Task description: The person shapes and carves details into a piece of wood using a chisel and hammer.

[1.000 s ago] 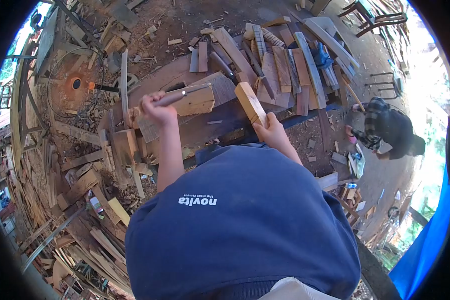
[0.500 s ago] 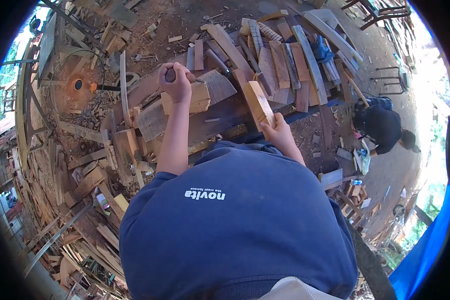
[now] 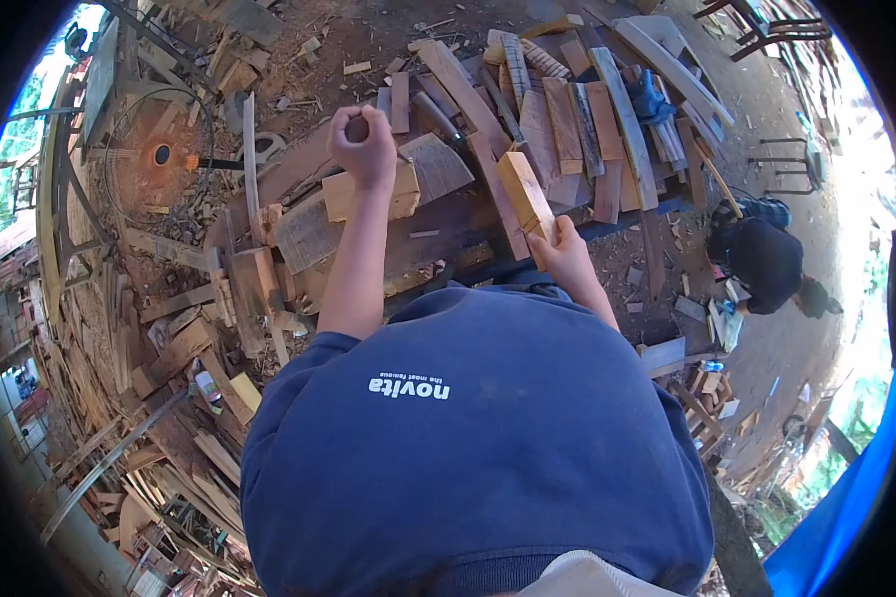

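My left hand [image 3: 370,157] is closed in a fist around a wooden-handled tool [image 3: 356,127]. I see the handle's round, dark end from above; a thin dark part shows beside the fist, and its lower end is hidden. Just below the fist, a pale wooden block [image 3: 405,189] lies across a weathered grey board [image 3: 304,239]. Over to the right, my right hand [image 3: 572,257] grips the near end of a long, squared piece of light wood [image 3: 526,191], which points away from me and has a dark line near my fingers.
Many planks [image 3: 558,129] lie side by side across the back right of the work surface. A blue cloth [image 3: 650,104] rests on them. At the right, a person in dark clothes [image 3: 762,259] bends over. Scrap wood [image 3: 169,353] is piled at the left, near a round wire guard [image 3: 159,199].
My left fist has shifted slightly right and up, showing more of the handle's end. The wood piece in my right hand has moved a little to the right.
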The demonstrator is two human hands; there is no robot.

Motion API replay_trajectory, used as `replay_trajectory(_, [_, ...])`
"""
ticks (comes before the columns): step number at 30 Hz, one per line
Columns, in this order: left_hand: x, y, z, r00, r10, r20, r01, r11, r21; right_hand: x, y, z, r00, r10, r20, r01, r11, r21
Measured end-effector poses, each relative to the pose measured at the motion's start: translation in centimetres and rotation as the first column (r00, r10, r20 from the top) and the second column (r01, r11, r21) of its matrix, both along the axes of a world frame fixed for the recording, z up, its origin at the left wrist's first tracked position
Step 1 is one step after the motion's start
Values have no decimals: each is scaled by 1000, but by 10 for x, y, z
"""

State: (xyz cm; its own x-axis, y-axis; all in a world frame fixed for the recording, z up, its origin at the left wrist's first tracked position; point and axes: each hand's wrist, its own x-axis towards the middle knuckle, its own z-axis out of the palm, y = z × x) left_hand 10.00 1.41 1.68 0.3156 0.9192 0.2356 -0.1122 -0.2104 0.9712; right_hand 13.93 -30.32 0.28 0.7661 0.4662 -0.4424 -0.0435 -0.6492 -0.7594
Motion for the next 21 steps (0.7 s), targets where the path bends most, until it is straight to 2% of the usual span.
replay_trajectory(2, [10, 3, -11, 995, 48, -82, -35, 986, 163, 2, 2, 1, 1000, 9, -11, -9, 1000, -4])
replay_trajectory(3, [13, 3, -15, 995, 49, -82, -35, 986, 163, 2, 3, 2, 1000, 13, -21, -13, 1000, -7])
replay_trajectory(4, [16, 2, -19, 993, 69, -94, -43, 967, 253, 3, 5, 0, 1000, 12, -21, -12, 1000, -8])
replay_trajectory(6, [20, 1, -24, 986, 114, -121, -60, 923, 381, 5, 11, 0, 996, 50, 71, -51, 999, 7])
replay_trajectory(9, [25, 2, -22, 982, 120, -144, -63, 935, 348, 19, 31, 23, 999, 48, 22, -49, 996, 73])
replay_trajectory(10, [26, 3, -19, 983, 119, -142, -63, 935, 349, 26, 43, 49, 995, 75, 58, -81, 992, 98])
replay_trajectory(12, [27, 6, -12, 983, 86, -163, -42, 966, 256, 44, 68, 95, 966, 95, 240, -162, 946, 280])
replay_trajectory(14, [28, 16, -20, 989, 59, -139, -20, 964, 264, 59, 96, 148, 942, 78, 327, -256, 798, 546])
replay_trajectory(16, [25, 20, -19, 993, 33, -114, -1, 962, 273, 61, 127, 202, 864, -80, 496, -359, 593, 721])
replay_trajectory(17, [22, 21, -16, 990, 5, -142, 28, 973, 231, 58, 139, 224, 862, -79, 501, -365, 589, 721])
replay_trajectory(19, [16, 24, -10, 986, -16, -164, 48, 980, 193, 50, 160, 253, 737, -159, 657, -478, 565, 673])
replay_trajectory(20, [14, 24, -10, 993, -60, -97, 75, 985, 157, 46, 172, 240, 735, -158, 660, -484, 560, 673])
replay_trajectory(21, [10, 23, -8, 994, -102, -29, 105, 987, 122, 43, 184, 209, 776, 12, 631, -459, 696, 552])
